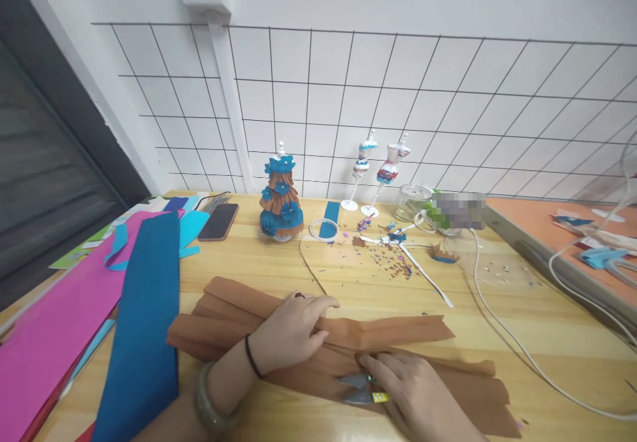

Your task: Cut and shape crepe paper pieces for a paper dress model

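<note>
Long folded strips of brown crepe paper (pixel 398 331) lie across the front of the table. My left hand (pixel 293 329), with a black band and a bangle on its arm, bends over the paper and grips it at the middle. My right hand (pixel 413 389) is closed around a pair of scissors (pixel 361 392), whose dark blades stick out to the left above the lower strip. Its thumb and forefinger also touch the paper's edge. The scissors' handles are mostly hidden in my palm.
A small blue and brown paper dress (pixel 281 200) stands at the back. Two mini mannequins (pixel 389 166), a glass jar (pixel 413 202), a ring of wire (pixel 324 229) and paper scraps (pixel 393 263) are right of it. A phone (pixel 219 221), blue paper (pixel 142 322) and pink paper (pixel 64 309) lie left. A white cable (pixel 507 336) runs along the right.
</note>
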{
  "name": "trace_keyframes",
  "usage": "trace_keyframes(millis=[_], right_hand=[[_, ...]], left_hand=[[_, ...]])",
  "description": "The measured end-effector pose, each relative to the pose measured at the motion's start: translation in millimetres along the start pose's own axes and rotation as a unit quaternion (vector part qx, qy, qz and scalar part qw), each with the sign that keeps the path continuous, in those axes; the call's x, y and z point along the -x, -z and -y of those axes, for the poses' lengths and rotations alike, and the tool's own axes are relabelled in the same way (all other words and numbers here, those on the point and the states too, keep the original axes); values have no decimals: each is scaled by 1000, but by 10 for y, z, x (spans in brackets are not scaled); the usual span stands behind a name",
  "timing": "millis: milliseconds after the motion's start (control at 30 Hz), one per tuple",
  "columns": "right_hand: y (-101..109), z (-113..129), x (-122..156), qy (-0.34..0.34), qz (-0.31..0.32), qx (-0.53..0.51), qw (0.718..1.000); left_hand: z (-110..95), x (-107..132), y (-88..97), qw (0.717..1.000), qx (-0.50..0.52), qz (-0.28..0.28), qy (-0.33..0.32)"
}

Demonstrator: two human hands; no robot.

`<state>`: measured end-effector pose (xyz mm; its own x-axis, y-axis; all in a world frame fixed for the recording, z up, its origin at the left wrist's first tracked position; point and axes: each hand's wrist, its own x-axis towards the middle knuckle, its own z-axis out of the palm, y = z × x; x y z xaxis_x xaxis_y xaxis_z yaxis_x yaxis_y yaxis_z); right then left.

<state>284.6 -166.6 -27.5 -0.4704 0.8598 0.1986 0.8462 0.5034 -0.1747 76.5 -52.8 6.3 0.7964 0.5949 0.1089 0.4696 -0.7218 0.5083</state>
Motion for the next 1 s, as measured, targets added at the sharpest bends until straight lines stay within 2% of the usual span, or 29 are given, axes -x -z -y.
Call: trace_keyframes(millis=[133, 233, 467, 600, 733, 1000], right_hand=[[6, 1, 5, -30, 11, -16, 999], [33, 13, -4, -55, 20, -41, 997], [221, 101, -45, -117, 36, -102, 987], [360, 74, 2, -163, 43, -66, 983], [474, -6, 67, -172, 42, -14, 984], [469, -37, 13, -177, 41, 99, 978]], left_hand=[[86, 4, 96, 1000, -11, -13, 17], [147, -5, 140, 1000, -9, -2, 7], [164, -9, 116, 999, 37, -8, -13], [195, 1, 92, 996, 88, -4, 7], [223, 4, 76, 995, 100, -1, 17], [211, 6, 84, 995, 99, -13, 22]])
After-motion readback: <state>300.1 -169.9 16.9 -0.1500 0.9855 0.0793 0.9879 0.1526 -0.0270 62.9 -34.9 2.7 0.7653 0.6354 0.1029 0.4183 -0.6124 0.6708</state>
